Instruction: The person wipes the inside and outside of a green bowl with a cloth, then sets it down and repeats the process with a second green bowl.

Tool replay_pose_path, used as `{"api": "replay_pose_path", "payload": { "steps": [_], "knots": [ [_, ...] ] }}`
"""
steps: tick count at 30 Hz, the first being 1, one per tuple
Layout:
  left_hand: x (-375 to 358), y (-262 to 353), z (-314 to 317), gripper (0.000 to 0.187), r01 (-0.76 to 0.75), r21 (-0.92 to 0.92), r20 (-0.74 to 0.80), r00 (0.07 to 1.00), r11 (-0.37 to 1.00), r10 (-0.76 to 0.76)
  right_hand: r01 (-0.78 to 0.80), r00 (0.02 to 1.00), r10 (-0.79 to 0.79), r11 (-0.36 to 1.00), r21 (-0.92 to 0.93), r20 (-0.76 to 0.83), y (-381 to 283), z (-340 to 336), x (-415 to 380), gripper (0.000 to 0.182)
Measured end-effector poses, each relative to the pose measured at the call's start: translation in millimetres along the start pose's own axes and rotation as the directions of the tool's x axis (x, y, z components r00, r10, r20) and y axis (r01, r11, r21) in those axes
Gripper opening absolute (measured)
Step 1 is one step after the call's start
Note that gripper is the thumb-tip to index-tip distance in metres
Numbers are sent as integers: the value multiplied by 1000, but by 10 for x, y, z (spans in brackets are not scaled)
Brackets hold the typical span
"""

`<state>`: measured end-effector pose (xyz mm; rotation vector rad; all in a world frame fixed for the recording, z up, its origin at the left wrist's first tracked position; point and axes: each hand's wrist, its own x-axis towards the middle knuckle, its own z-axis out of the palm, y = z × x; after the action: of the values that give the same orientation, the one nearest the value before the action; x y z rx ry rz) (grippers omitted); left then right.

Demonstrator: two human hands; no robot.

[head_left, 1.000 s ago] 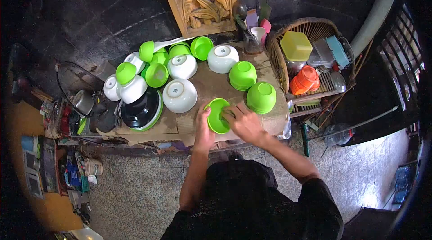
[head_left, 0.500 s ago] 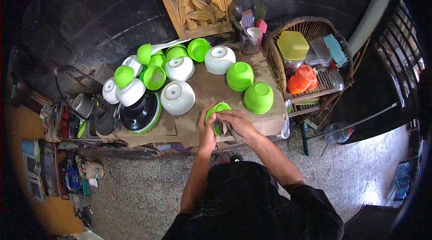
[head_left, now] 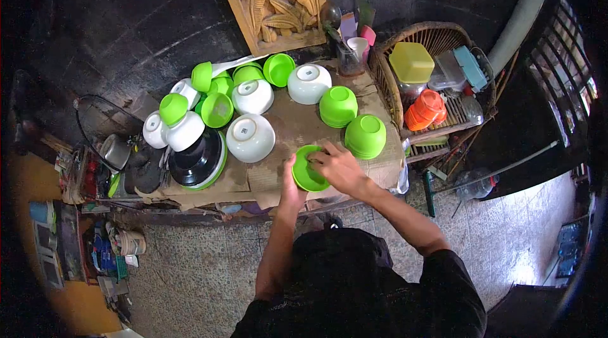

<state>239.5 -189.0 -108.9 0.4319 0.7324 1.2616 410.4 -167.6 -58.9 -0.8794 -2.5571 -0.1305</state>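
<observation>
My left hand (head_left: 292,187) grips a small green bowl (head_left: 305,176) by its side, with the bowl's opening tipped up toward me. Inside the bowl, my right hand (head_left: 337,168) presses curled fingers against the inner wall. A greyish cloth showed at this hand a moment ago; the fingers now mostly hide it. Just beyond my right hand stand two upside-down stacks of green bowls, a nearer stack (head_left: 365,135) and a farther stack (head_left: 338,106). Left of my hands, a white bowl (head_left: 251,138) rests upside down.
More white and green bowls crowd the left of the cardboard-covered table (head_left: 297,121), beside a black lid-like dish (head_left: 195,157). A wicker rack (head_left: 386,78) on the right holds a yellow container (head_left: 411,63) and orange cups (head_left: 425,111). A utensil holder (head_left: 350,62) stands at the back.
The green bowl has turned so its inside faces up more. My right hand has shifted up and into it, and the cloth has gone from sight.
</observation>
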Motion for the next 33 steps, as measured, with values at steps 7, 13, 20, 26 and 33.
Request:
{"api": "replay_pose_path", "payload": {
  "steps": [7, 13, 20, 26, 33],
  "knots": [
    [138, -249, -242, 49, -70, 170, -85, 993, 983, 86, -427, 808, 323, 897, 112, 493, -368, -221, 18, 20],
    [-34, -47, -40, 49, 3, 79, -55, 999, 997, 2, -541, 841, 356, 551, 635, 408, -297, -289, 55, 20],
    [106, -105, -267, 48, 68, -29, 54, 996, 997, -66, 3, 998, 36, 827, 562, -59, 29, 233, 63, 21],
    [47, 14, -107, 50, 55, -51, 24, 998, 997, -53, 167, 972, -167, 986, -19, -162, 28, 245, 114, 13],
    [40, 45, -19, 45, 62, -12, 3, 998, 998, -62, -358, 874, 325, 933, 26, 360, -287, -244, 56, 21]
  ]
}}
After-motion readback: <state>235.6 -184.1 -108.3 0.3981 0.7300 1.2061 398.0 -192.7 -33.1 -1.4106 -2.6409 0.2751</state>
